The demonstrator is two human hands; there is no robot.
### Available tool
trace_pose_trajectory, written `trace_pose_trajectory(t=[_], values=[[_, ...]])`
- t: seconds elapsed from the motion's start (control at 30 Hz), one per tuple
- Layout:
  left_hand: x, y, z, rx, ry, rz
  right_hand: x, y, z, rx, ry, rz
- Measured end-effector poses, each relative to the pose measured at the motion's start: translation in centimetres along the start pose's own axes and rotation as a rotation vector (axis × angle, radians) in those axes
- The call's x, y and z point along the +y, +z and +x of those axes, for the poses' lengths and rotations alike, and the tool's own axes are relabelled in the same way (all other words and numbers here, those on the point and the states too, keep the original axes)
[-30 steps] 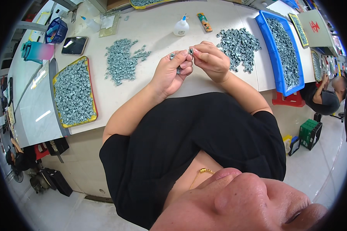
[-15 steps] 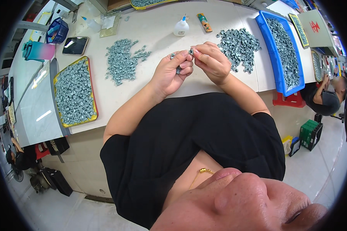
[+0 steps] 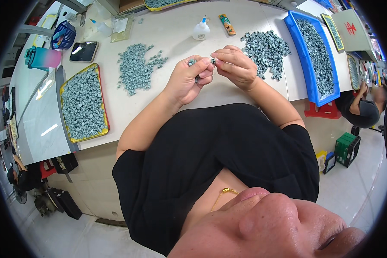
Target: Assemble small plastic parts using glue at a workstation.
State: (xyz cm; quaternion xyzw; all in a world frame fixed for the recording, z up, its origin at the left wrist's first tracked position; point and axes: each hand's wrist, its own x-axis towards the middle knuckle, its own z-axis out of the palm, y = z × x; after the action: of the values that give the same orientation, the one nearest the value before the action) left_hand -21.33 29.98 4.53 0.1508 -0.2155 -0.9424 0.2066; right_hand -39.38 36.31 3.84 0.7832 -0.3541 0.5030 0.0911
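- the left hand [image 3: 188,77] is bent at the knuckles, thumb and forefinger narrowed in a pinch, the other fingers curled over more grey-green pieces [image 3: 197,79].
- the right hand [image 3: 236,69] comes in from the other side, its thumb and fingertips closed on a small dark piece [image 3: 213,61].
- that piece is between the two sets of fingertips, above the table [image 3: 176,26]; it is too small and too covered for me to tell which way it points or how its long axis runs.
- to the left, a loose heap [image 3: 134,71] of chunky, stone-like bits spreads on the smooth, pale tabletop; a darker, glossier heap [image 3: 266,53] lies near the right hand.
- a yellow tray [image 3: 90,136] with a red outer edge, rectangular and round-cornered, is filled with similar bits.
- a deep blue tray [image 3: 324,101], plastic-looking, runs lengthwise from far to near.
- a round-bodied white bottle [image 3: 201,32] stands upright, blue tip up.
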Motion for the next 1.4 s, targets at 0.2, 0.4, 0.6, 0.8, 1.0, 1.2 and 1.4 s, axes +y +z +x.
trace_pose_trajectory(t=[0.2,0.4,0.6,0.8,1.0,1.2,1.4], values=[[0.2,-0.4,0.3,0.043,0.02,0.041,0.4,-1.0,-0.2,-0.093,0.107,-0.004],[0.2,-1.7,1.1,0.107,-0.051,-0.074,-4.8,-5.6,6.6,0.074,0.129,0.818],[0.3,-2.9,0.6,0.192,-0.035,-0.109,-10.5,-7.7,12.6,0.03,-0.107,1.407],[0.1,-2.3,1.6,0.079,-0.088,-0.072,-12.6,-8.6,13.4,0.025,-0.216,1.31],[-0.2,-2.6,1.3,0.142,-0.077,-0.089,-12.6,-8.5,13.8,0.044,-0.235,1.275],[-0.3,-3.1,1.6,0.168,-0.079,-0.082,-12.4,-8.7,13.4,0.095,-0.237,1.239],[-0.5,-2.8,1.8,0.214,-0.115,-0.05,-12.2,-9.0,13.7,0.089,-0.218,1.119]])
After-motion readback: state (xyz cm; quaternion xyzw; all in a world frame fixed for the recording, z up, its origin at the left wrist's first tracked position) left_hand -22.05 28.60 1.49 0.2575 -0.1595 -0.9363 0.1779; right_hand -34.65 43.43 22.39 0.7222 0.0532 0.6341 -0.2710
